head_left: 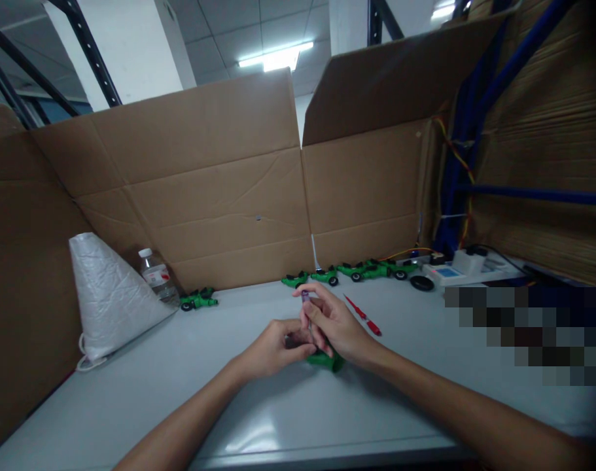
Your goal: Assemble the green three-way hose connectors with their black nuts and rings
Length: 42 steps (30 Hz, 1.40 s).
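Near the middle of the table, my left hand (282, 347) is closed around a green toy car (326, 360), whose body shows below the fingers. Above it, my right hand (335, 322) grips a small screwdriver (305, 296) with a purplish handle, held upright. Its shaft points down at the toy car; the tip is hidden by my fingers. A red screwdriver (364, 315) lies on the table just beyond my right hand.
Several green toy cars (356, 271) line the cardboard wall (219, 190); another green toy car (198, 299) sits left. Beside it stand a water bottle (156, 278) and a silvery bag (111, 301). A power strip (474, 267) and a black ring (422, 282) are at right.
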Tool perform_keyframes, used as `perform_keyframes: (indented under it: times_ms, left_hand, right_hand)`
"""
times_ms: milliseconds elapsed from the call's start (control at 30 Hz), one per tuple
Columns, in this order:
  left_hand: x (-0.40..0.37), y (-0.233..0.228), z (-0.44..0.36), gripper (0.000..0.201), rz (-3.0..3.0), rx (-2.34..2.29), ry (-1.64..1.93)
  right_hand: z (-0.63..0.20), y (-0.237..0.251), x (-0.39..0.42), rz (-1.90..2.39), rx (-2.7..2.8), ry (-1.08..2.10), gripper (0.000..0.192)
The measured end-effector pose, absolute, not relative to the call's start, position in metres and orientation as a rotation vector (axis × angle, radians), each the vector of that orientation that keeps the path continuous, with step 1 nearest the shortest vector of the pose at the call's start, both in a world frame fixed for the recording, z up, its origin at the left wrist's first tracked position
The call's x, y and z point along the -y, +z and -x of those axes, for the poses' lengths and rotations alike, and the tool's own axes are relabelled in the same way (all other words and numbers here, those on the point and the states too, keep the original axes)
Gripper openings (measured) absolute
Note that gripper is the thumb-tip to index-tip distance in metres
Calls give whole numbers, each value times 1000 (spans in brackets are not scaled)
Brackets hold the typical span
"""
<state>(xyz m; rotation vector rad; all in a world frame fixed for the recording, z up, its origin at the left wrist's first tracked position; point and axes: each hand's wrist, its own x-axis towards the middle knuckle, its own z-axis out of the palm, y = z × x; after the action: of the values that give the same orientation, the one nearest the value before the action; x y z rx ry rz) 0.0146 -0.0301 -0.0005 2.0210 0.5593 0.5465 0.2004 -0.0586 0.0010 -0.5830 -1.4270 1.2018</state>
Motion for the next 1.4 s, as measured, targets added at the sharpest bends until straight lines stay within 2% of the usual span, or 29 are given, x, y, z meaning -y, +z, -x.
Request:
perform_keyframes:
  times_ms: [333,600,967,1267,1400]
  left_hand:
    - [21,-4,-7,36,-2072,-571,506]
    - [25,-10,-10,37,-2052,-648,541]
    - [37,6,-17,39,-2046,-583,503]
    - [33,1,-16,36,-2041,-597,488]
    - [32,3,-15,38,-2041,-583,459]
  right_hand:
    - [-214,11,56,512,1492,1375,39]
    - [-214,6,54,570,1544,1213,35]
    - [-201,4,64,677,1538,1067,33]
    - [-195,-5,65,715,1497,1012,32]
    - [-195,-7,62,657,1448,1102,37]
